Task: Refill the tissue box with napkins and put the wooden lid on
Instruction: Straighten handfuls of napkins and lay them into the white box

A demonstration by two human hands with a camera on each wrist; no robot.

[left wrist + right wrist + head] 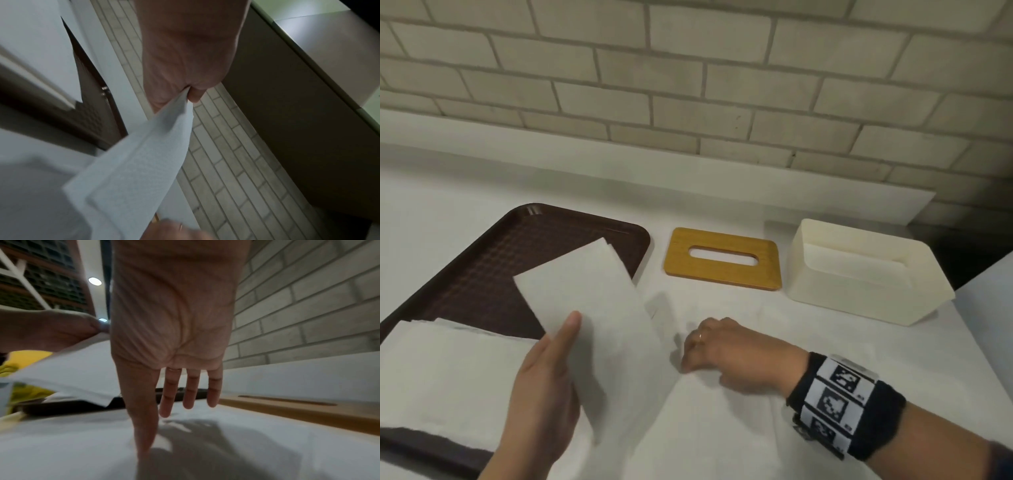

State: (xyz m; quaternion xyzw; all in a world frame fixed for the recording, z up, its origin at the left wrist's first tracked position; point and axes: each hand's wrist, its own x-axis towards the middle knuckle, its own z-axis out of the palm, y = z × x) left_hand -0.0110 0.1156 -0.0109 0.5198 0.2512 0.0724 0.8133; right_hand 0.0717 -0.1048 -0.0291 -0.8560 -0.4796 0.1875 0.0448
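Note:
My left hand pinches a white napkin between thumb and fingers and holds it tilted up over the tray's near right edge; the pinch on the napkin shows in the left wrist view. My right hand rests with straight fingers on a white sheet lying flat on the table. Whether the sheet is part of the held napkin I cannot tell. The wooden lid with its slot lies flat beyond my right hand. The cream tissue box stands open to its right, with napkins inside.
A brown tray lies at the left with a stack of napkins on its near part. A brick wall runs behind the white table. The table's right edge runs just past the box.

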